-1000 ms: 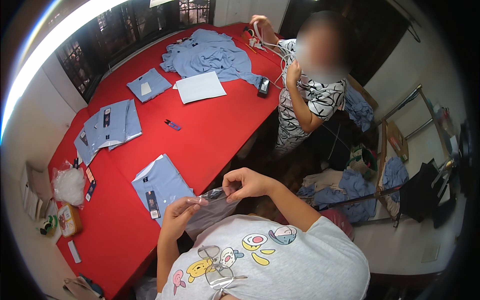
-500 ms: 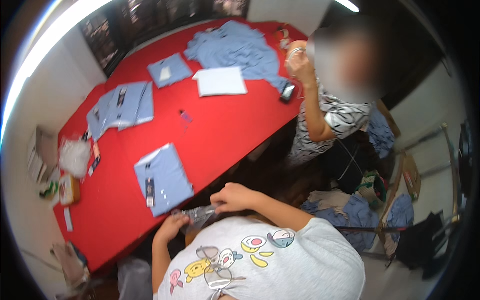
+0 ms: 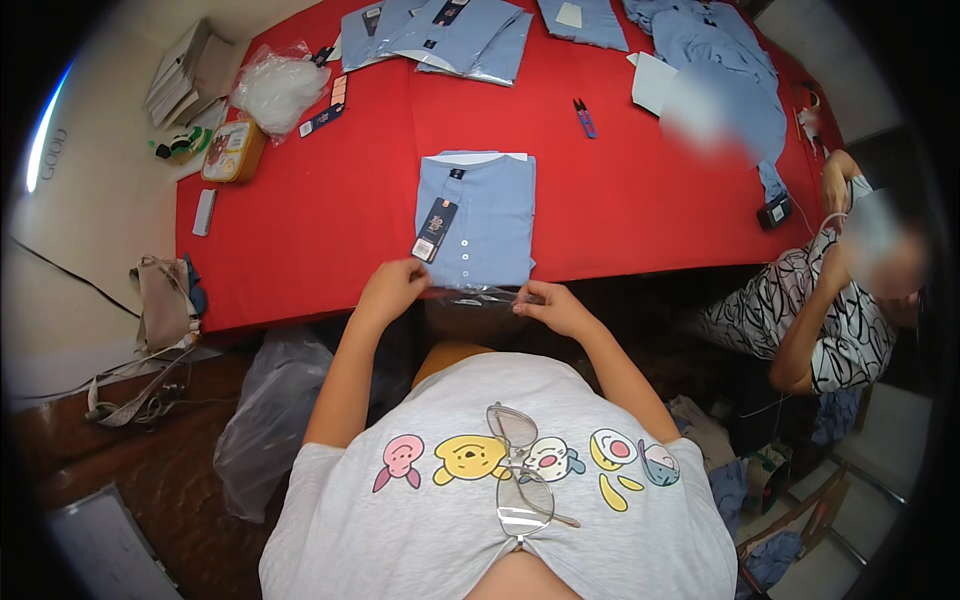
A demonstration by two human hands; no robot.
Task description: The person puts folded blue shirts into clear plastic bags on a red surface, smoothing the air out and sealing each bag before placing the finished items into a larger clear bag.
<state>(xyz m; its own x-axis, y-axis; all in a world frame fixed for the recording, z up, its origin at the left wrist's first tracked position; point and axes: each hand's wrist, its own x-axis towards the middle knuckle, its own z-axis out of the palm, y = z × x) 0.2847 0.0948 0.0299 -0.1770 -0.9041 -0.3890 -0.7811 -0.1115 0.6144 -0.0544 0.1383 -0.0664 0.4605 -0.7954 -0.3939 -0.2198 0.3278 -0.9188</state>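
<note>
A: Since a moment ago your view has tipped down, and the folded blue shirt (image 3: 478,218) now lies square in front of you at the near edge of the red table (image 3: 300,240).

B: And my hands?

A: Your left hand (image 3: 392,287) and right hand (image 3: 550,305) are each pinched shut on an end of the clear plastic sleeve (image 3: 478,296), stretched between them just at the shirt's near hem. Forearms angle in from your lap, wrists low.

B: What might go wrong?

A: I'd judge the thin film could slip or crumple if one pinch loosens, and the hang tag (image 3: 436,228) could snag its mouth.

B: Farther out?

A: Small blue snips (image 3: 584,117), more folded shirts (image 3: 450,28), and a co-worker (image 3: 820,310) seated on your right.
</note>
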